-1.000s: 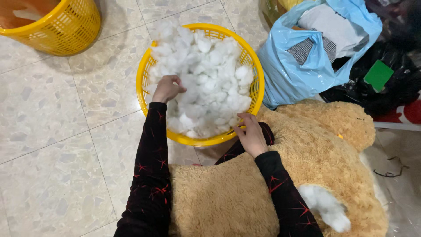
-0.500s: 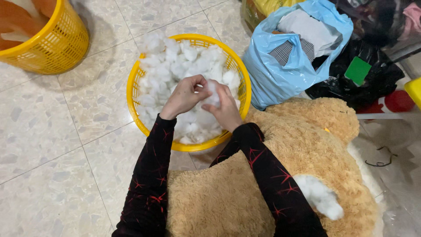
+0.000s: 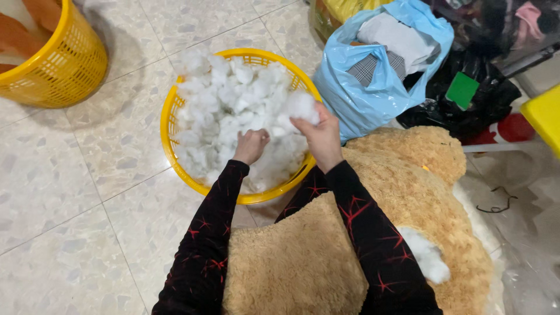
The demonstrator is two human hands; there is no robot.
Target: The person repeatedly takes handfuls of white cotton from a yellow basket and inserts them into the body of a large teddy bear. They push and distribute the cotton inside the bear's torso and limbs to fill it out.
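A pale speckled tile floor (image 3: 70,192) carries everything here. A round yellow basket (image 3: 175,105) sits on the floor in front of the person, heaped with white stuffing (image 3: 227,111). The left hand (image 3: 251,146) is curled into a loose fist over the near side of the heap, its fingers closed into the fluff. The right hand (image 3: 321,137) is raised just above the basket's right rim and pinches a tuft of stuffing (image 3: 302,107) between its fingertips. Both arms wear black sleeves (image 3: 204,245) with thin red marks. A big tan plush toy (image 3: 326,256) lies across the person's lap, touching the basket's near rim, and a puff of white filling (image 3: 429,259) shows at an opening on its right side. Just beside the basket's right edge stands a light blue plastic bag (image 3: 373,93) with grey cloth in it, and dark bags (image 3: 484,99) lie behind that. A second yellow basket (image 3: 64,64) stands at the far left, well apart.
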